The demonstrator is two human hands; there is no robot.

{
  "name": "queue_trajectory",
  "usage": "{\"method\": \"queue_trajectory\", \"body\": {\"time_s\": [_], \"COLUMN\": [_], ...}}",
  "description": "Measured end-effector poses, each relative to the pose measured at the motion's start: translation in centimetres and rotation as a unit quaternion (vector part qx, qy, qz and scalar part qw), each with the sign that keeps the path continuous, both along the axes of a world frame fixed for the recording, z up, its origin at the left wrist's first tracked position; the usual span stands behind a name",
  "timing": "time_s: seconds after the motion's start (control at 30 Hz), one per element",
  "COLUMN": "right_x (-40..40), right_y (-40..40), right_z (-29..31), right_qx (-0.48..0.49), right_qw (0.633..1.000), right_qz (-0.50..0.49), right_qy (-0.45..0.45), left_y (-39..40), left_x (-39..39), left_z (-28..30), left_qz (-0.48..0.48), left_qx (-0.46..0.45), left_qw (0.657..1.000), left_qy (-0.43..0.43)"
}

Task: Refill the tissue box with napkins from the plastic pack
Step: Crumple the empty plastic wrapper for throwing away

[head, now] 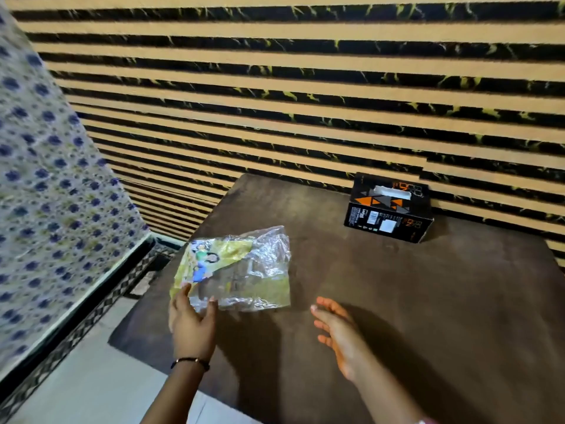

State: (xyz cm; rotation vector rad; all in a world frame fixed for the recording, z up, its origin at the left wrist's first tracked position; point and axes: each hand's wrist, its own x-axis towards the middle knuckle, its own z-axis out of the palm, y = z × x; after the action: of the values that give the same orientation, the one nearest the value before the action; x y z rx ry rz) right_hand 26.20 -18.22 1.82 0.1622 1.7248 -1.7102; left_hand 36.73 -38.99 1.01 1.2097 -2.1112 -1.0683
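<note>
A crumpled clear and yellow plastic pack (241, 267) lies flat on the dark brown table (397, 301), near its left edge. My left hand (191, 319) touches the pack's near left corner with thumb and fingers spread on it. To the right, my right hand (336, 328) hovers over the bare table with fingers apart, holding nothing. A black tissue box (389, 206) with orange and grey triangles stands at the table's back edge by the wall, white tissue showing in its top slot. No loose napkins are in sight.
A wall of tan and black horizontal slats (305, 87) rises right behind the table. A mattress in blue-dotted fabric (46, 194) leans at the left. Pale floor (91, 377) shows below the table's left edge.
</note>
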Motion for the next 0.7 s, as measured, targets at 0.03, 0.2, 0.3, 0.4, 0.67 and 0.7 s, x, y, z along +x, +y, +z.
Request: {"method": "queue_trajectory", "body": {"time_s": [0.03,0.2,0.3,0.4,0.67,0.7], "right_x": [-0.1,-0.5,-0.5,0.4,5.2,5.7], "right_y": [-1.0,-6.3,-8.8,-10.4,-14.0,-14.4], "right_z": [0.1,-0.7,-1.2,-1.9,-1.3,-1.1], "right_qx": [0.006,0.046,0.057,0.047,-0.002,-0.019], "right_qw": [1.0,0.997,0.997,0.997,0.996,0.996], "right_qz": [-0.005,-0.009,-0.021,-0.029,-0.073,-0.081], "right_qy": [0.007,0.054,0.056,0.06,0.047,0.041], "left_y": [-1.4,-7.9,-10.1,-10.5,-6.1,-5.5], "left_x": [0.2,0.9,0.3,-1.0,-4.0,-4.2], "left_z": [-0.3,-1.5,-2.2,-2.3,-1.1,-1.2], "left_qz": [0.007,-0.04,-0.111,-0.167,-0.283,-0.299], "left_qx": [0.014,0.114,0.163,0.191,0.421,0.422], "left_qw": [1.0,0.988,0.975,0.964,0.86,0.852], "left_qy": [-0.019,-0.095,-0.099,-0.073,0.065,0.077]}}
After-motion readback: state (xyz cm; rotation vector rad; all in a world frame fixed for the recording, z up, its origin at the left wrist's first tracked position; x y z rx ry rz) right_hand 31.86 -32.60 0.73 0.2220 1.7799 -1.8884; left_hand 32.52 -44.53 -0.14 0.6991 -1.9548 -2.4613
